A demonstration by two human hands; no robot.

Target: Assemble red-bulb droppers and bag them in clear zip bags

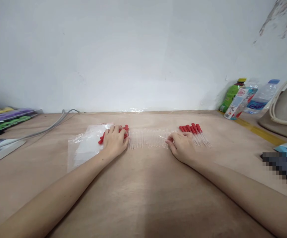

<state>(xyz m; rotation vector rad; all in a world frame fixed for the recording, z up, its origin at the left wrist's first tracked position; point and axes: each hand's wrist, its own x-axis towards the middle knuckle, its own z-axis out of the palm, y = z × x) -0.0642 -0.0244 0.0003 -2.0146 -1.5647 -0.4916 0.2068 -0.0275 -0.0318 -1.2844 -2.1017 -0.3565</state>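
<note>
Fingers apart, my left hand (pixel 115 140) rests over a small pile of red rubber bulbs (pixel 101 139), which it partly hides. The pile lies on clear plastic zip bags (pixel 86 143). My right hand (pixel 182 145) pinches a thin clear dropper tube (pixel 162 137) between thumb and fingers, its free end pointing left. Between both hands, many similar clear tubes (pixel 136 138) lie side by side in a row on the wooden table (pixel 133 191). Just beyond my right hand, several droppers with red bulbs (pixel 195 128) lie together, tubes toward me.
A grey cable (pixel 49 127) runs to a white box (pixel 3 150) at left, near packs of purple and green items (pixel 12 117). At right stand a green bottle (pixel 230 96), a carton (pixel 240 102), a clear bottle (pixel 264 97) and a beige bag (pixel 286 109). A white wall (pixel 138 56) bounds the back.
</note>
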